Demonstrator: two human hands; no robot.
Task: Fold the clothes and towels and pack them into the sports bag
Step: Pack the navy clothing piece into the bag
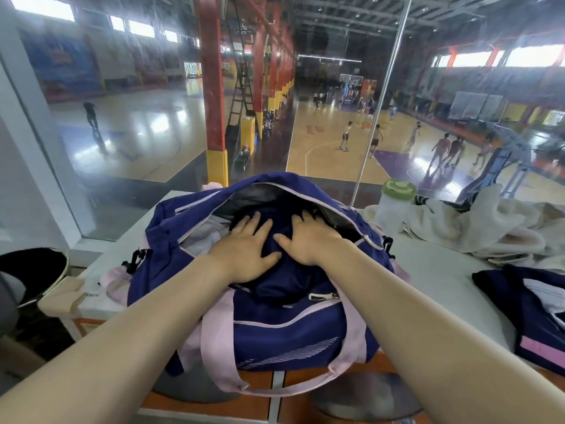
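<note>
Both hands — left hand (247,250), right hand (307,240) — flat on navy garment (275,270), hiding sports bag (290,332) interior

Both flat hands (276,241) on bagged garment (282,267)

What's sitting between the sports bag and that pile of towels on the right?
A water bottle with a green lid stands between the sports bag and the towels, in the head view.

No legible text, brand or number anywhere; tiny dark print on white tag (91,294) at counter's left edge too blurred.
</note>
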